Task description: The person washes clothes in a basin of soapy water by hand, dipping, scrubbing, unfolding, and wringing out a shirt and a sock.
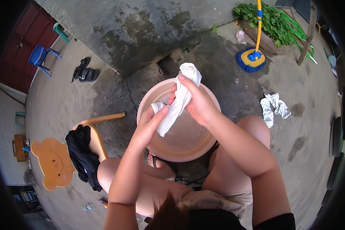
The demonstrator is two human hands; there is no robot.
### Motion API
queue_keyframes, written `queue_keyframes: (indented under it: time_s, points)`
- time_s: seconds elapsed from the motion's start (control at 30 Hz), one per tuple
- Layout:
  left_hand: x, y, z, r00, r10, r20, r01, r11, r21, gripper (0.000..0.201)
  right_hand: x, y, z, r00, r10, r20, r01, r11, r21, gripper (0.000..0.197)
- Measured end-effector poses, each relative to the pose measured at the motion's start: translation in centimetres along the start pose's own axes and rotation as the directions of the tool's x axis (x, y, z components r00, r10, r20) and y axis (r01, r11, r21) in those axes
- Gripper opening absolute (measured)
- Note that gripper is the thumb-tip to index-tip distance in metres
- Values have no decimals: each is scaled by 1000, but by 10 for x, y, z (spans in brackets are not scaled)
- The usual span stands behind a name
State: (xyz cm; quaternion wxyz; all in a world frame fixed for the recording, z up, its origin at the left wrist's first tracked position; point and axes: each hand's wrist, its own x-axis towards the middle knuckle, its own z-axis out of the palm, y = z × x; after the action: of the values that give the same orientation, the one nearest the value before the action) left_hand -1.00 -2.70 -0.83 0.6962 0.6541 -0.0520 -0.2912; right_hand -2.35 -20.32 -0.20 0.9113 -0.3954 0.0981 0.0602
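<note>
Both hands hold a wet-looking white sock (180, 101) stretched slantwise over a pale pink basin (215, 147). My left hand (150, 122) grips its lower part, thumb on top. My right hand (197, 100) is closed round the upper part, with the thumb near the top and the fingers behind. The sock's upper end is bunched above my right thumb. Cloudy water shows in the basin between my knees. On the ground to the right lies a crumpled pair of white socks with dark dots (274, 107).
To the left, an orange bear-faced chair (54, 163) carries black clothing (82, 153). Dark sandals (86, 73) and a blue chair (40, 56) are farther back. A blue-and-yellow mop (253, 59) stands at the far right, by green plants (262, 23). A stained wall (142, 27) rises ahead.
</note>
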Motion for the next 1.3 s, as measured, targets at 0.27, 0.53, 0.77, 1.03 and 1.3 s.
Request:
queue_keyframes:
  time_s: [0.27, 0.53, 0.77, 1.03, 1.3]
  points:
    - [-3, 28, -31, 948, 219, -229, -281, 917, -285, 21, 5, 14, -3, 997, 78, -29, -82, 978, -190, 51]
    - [-4, 27, -38, 954, 142, -264, -273, 776, -569, 41, 9, 58, -1, 833, 551, -45, -503, 721, -476, 72]
    - [-6, 33, -34, 964, 126, -234, -248, 744, -621, 50, 10, 63, 8, 757, 638, -144, -432, 321, -843, 70]
    - [-9, 32, -43, 960, 146, -238, -265, 742, -616, 42, -4, 47, 19, 926, -1, 379, 368, 242, -898, 34]
    - [-5, 27, -27, 967, 217, -132, -253, 768, -589, 36, -9, 52, 31, 907, 62, 417, 285, 639, -715, 47]
